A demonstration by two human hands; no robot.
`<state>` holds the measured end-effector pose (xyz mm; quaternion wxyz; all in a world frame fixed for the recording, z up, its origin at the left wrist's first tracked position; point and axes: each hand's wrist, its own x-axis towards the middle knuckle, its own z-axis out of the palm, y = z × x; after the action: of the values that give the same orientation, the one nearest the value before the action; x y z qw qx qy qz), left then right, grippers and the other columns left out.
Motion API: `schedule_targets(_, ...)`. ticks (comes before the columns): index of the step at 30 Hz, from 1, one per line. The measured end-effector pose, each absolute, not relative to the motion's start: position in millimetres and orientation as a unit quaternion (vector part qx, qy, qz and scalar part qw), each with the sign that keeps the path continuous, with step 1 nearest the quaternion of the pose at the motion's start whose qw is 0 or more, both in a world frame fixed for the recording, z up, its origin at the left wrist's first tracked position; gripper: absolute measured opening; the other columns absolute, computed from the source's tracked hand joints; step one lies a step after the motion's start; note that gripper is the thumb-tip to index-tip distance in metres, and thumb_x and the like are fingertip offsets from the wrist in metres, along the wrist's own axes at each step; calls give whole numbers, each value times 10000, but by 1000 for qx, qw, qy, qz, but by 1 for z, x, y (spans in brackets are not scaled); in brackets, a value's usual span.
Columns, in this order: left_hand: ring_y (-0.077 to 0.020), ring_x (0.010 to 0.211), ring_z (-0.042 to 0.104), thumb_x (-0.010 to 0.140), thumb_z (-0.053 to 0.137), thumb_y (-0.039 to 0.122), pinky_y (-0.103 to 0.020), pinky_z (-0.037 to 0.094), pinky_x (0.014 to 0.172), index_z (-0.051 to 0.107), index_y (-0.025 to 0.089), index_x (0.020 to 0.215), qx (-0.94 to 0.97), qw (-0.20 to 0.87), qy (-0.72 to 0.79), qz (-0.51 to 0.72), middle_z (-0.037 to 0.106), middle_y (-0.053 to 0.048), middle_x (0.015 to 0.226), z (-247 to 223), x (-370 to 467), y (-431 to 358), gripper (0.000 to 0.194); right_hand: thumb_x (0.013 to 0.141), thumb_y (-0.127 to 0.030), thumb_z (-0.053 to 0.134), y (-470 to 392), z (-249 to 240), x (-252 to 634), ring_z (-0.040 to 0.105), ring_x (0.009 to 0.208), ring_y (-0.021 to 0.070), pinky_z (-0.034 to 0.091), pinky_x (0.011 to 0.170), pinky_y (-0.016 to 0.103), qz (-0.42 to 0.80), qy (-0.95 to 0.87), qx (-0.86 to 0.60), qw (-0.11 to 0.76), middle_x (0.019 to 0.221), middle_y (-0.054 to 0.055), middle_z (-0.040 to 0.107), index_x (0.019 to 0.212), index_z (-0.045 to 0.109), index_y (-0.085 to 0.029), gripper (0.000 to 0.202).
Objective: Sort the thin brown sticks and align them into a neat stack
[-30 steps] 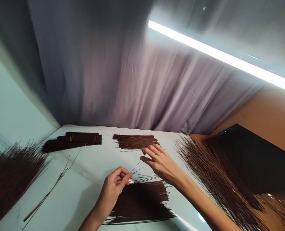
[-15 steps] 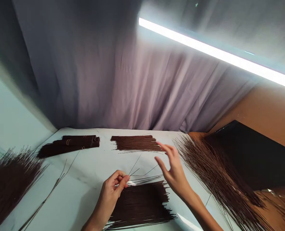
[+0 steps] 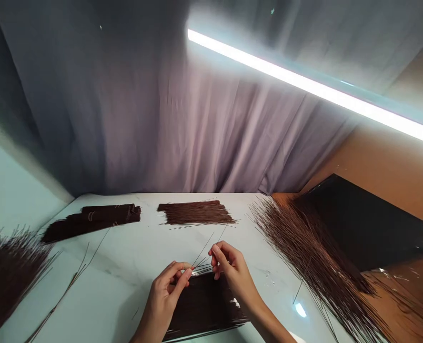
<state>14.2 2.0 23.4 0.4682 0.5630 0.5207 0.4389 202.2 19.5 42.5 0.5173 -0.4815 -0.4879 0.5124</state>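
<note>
My left hand [image 3: 167,293] pinches the ends of a few thin dark brown sticks [image 3: 203,250] between thumb and forefinger; they fan out up and to the right. Close beside it, my right hand [image 3: 233,271] is closed, thumb against fingertips, on a thin stick whose end pokes out above the fingers. Beneath both hands lies a wide, flat stack of the same dark sticks [image 3: 200,309], partly covered by the hands and wrists. A smaller stack of sticks [image 3: 195,212] rests farther back on the white table [image 3: 90,295].
Tied dark bundles [image 3: 100,216] lie at the back left. A large pile of sticks [image 3: 11,281] fills the left edge, with a few loose sticks [image 3: 66,290] beside it. Another long pile [image 3: 315,257] lies right, against a black sheet [image 3: 368,224]. A curtain [image 3: 183,119] and a tube light [image 3: 286,74] are behind.
My right hand has moved left and down, from open with spread fingers to closed near my left hand. The left hand keeps its pinch. The view has shifted slightly right.
</note>
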Motion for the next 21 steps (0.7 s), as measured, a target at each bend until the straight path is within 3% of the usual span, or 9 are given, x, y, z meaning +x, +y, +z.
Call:
schedule_targets(8, -164, 637, 606, 909, 636, 521, -236, 550, 593, 796, 208, 939, 573, 445, 519, 452, 660, -33, 799, 19, 15, 1, 353, 873, -650, 639, 15, 32, 204, 522, 574, 121, 489, 489, 220, 536, -459, -477, 525, 656, -17, 531, 805, 644, -163, 491)
schedule_targets(11, -127, 537, 522, 879, 656, 559, -206, 487, 479, 789, 194, 898, 548, 439, 525, 481, 602, -4, 723, 16, 19, 0, 388, 857, -672, 640, 13, 29, 200, 530, 582, 125, 497, 476, 223, 539, -441, -479, 534, 673, -11, 532, 816, 645, -158, 516)
schedule_targets(14, -85, 452, 436, 841, 678, 609, -165, 369, 360, 764, 188, 867, 513, 454, 529, 501, 552, 25, 669, 12, 23, 0, 430, 853, -677, 644, 4, 20, 188, 539, 583, 126, 505, 448, 232, 541, -416, -492, 541, 757, 12, 568, 935, 669, -148, 536)
schedule_targets(17, -55, 381, 408, 821, 691, 635, -137, 332, 305, 720, 190, 858, 497, 492, 517, 493, 548, 46, 623, 9, 27, -2, 447, 852, -656, 662, -10, 7, 169, 521, 571, 121, 486, 413, 222, 561, -405, -482, 538, 796, 27, 596, 1019, 693, -151, 533)
schedule_targets(19, -63, 365, 447, 822, 693, 638, -140, 368, 290, 685, 197, 865, 500, 518, 498, 483, 567, 50, 611, 7, 29, -5, 443, 864, -623, 670, -17, 3, 158, 532, 594, 129, 463, 432, 206, 553, -414, -469, 550, 765, 26, 607, 963, 724, -156, 480)
schedule_targets(21, -100, 430, 567, 856, 681, 604, -175, 494, 370, 656, 206, 897, 510, 538, 470, 479, 627, 33, 655, 7, 31, -7, 401, 870, -591, 680, -21, 7, 157, 551, 630, 141, 462, 489, 211, 521, -420, -474, 573, 728, 25, 610, 851, 741, -159, 437)
